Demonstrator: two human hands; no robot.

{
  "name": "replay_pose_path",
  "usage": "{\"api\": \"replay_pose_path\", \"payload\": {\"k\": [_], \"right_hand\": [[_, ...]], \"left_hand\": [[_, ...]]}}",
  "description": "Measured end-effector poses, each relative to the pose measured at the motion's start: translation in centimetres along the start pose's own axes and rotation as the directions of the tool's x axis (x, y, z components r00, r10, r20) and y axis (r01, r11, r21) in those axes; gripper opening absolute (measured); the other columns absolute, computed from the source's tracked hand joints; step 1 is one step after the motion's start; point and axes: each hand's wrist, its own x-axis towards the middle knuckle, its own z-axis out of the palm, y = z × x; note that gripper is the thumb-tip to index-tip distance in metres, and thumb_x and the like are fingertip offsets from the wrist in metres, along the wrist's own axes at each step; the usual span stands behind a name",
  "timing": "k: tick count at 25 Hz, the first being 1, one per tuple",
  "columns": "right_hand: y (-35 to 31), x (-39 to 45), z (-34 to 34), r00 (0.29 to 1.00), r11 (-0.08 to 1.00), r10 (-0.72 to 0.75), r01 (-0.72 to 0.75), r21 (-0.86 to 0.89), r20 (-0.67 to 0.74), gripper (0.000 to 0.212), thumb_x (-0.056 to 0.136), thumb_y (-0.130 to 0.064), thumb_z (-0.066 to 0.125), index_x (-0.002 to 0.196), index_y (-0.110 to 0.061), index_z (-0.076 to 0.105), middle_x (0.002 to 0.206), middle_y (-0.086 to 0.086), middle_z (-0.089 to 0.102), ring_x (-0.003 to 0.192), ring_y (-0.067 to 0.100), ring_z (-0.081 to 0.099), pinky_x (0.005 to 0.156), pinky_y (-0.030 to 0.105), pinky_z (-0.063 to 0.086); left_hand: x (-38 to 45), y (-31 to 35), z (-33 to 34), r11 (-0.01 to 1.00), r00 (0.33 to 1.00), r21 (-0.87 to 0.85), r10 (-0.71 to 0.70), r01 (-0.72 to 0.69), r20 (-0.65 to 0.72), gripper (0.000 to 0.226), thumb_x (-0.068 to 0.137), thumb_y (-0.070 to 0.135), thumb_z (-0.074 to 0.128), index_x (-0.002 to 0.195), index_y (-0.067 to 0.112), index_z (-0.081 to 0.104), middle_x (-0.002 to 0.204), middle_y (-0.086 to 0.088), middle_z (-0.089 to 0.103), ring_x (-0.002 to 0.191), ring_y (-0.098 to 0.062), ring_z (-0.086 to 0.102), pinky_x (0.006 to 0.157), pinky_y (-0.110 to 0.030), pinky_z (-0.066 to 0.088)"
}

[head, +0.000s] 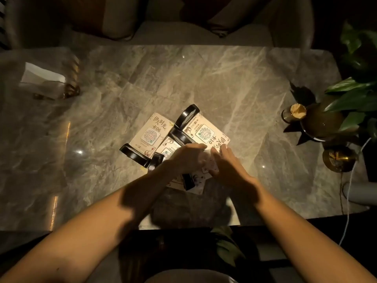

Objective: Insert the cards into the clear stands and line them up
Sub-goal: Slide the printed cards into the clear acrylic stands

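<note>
- The marble table (234,82) fills the view, dimly lit, with a bright patch at its centre.
- A potted plant (350,103) stands at the right edge; its round green pot holds broad leaves.
- A napkin holder (61,86) with a gold frame holds white napkins at the far left.
- Card stands lie flat in a pile at the centre: the stand with card 06 (152,132) on the left, the stand with card 10 (206,132) on the right, each with a black base.
- The left hand (187,158) rests curled over the pile; what it grips I cannot tell.
- The right hand (226,162) has its fingers bent around a loose card (206,171), pinching its edge.
- A small glass (293,114) holds toothpicks beside the pot.
</note>
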Motion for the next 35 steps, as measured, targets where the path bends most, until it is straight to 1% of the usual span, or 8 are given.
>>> {"api": "replay_pose_path", "payload": {"k": [3, 6, 10, 13, 15, 20, 25, 35], "right_hand": [[0.8, -0.7, 1.2, 0.973, 0.964, 0.189, -0.158, 0.214, -0.133, 0.056, 0.085, -0.051, 0.056, 0.128, -0.017, 0.047, 0.121, 0.013, 0.053, 0.103, 0.029, 0.057, 0.079, 0.046, 0.054], [1.7, -0.6, 1.9, 0.919, 0.865, 0.392, -0.381, 0.328, 0.033, 0.042, 0.088, -0.031, 0.06, 0.124, -0.013, 0.048, 0.116, 0.012, 0.057, 0.103, 0.032, 0.06, 0.085, 0.046, 0.054], [2.9, -0.6, 2.9, 0.868, 0.759, 0.497, -0.422, 0.496, -0.021, 0.021, 0.085, -0.025, 0.062, 0.09, -0.006, 0.054, 0.089, 0.008, 0.062, 0.077, 0.03, 0.061, 0.061, 0.038, 0.052], [3.5, -1.2, 1.3, 0.842, 0.597, 0.533, -0.441, 0.669, 0.08, 0.023, 0.085, -0.017, 0.066, 0.072, -0.003, 0.054, 0.076, 0.005, 0.062, 0.07, 0.026, 0.059, 0.06, 0.039, 0.049], [3.5, -1.8, -1.4, 0.822, 0.421, 0.549, -0.427, 0.8, 0.15, 0.022, 0.086, -0.017, 0.073, 0.075, -0.012, 0.054, 0.078, 0.013, 0.064, 0.07, 0.024, 0.058, 0.062, 0.038, 0.046], [5.0, -2.3, -9.3, 0.8, 0.16, 0.572, -0.326, 0.932, 0.182, 0.021, 0.086, -0.005, 0.074, 0.103, 0.004, 0.065, 0.09, 0.022, 0.074, 0.068, 0.03, 0.068, 0.056, 0.038, 0.053], [8.8, -3.8, -14.7, 0.835, 0.525, 0.542, -0.253, 0.812, -0.09, 0.014, 0.091, -0.014, 0.071, 0.105, -0.013, 0.069, 0.098, 0.003, 0.075, 0.087, 0.024, 0.072, 0.078, 0.046, 0.058], [10.5, -6.7, -17.2, 0.82, 0.764, 0.484, -0.224, 0.605, -0.307, 0.006, 0.093, -0.02, 0.068, 0.098, -0.018, 0.071, 0.094, -0.004, 0.073, 0.091, 0.013, 0.068, 0.083, 0.04, 0.057]], "left_hand": [[0.4, -0.2, 1.2, 0.988, 0.994, 0.132, -0.086, 0.077, 0.065, 0.041, 0.087, 0.039, 0.063, 0.123, 0.019, 0.063, 0.114, -0.007, 0.07, 0.102, -0.028, 0.068, 0.086, -0.045, 0.058], [0.6, 0.1, 2.3, 0.985, 0.991, 0.152, -0.094, 0.079, 0.094, 0.035, 0.091, 0.023, 0.063, 0.125, 0.012, 0.063, 0.118, -0.012, 0.067, 0.106, -0.033, 0.065, 0.088, -0.048, 0.055], [1.2, -0.4, 2.9, 0.981, 0.986, 0.161, -0.123, 0.104, 0.109, 0.031, 0.09, 0.022, 0.064, 0.119, 0.013, 0.066, 0.115, -0.01, 0.067, 0.105, -0.031, 0.065, 0.088, -0.046, 0.055], [1.5, -0.5, 2.7, 0.995, 0.986, 0.0, -0.103, 0.104, 0.13, 0.024, 0.095, 0.018, 0.059, 0.115, 0.011, 0.07, 0.104, -0.007, 0.07, 0.088, -0.019, 0.068, 0.077, -0.026, 0.055], [1.8, 0.2, 2.0, 0.996, 0.99, -0.044, -0.074, 0.079, 0.118, 0.025, 0.098, 0.018, 0.056, 0.116, 0.01, 0.07, 0.096, -0.003, 0.071, 0.07, -0.006, 0.061, 0.063, -0.011, 0.047], [3.6, 3.4, -0.7, 0.954, 1.0, -0.298, 0.012, -0.018, -0.02, 0.02, 0.092, 0.022, 0.066, 0.1, 0.006, 0.073, 0.094, 0.001, 0.069, 0.085, -0.02, 0.065, 0.081, -0.041, 0.057], [6.9, 7.1, -1.4, 0.822, 0.991, -0.562, -0.016, 0.088, 0.133, 0.026, 0.084, 0.032, 0.065, 0.101, 0.014, 0.07, 0.091, -0.007, 0.073, 0.091, -0.033, 0.07, 0.079, -0.045, 0.057], [10.9, 11.1, 2.7, 0.746, 0.992, -0.654, -0.092, 0.125, 0.085, 0.008, 0.081, 0.014, 0.073, 0.085, 0.02, 0.07, 0.078, -0.002, 0.071, 0.077, -0.019, 0.068, 0.08, -0.037, 0.055]]}}
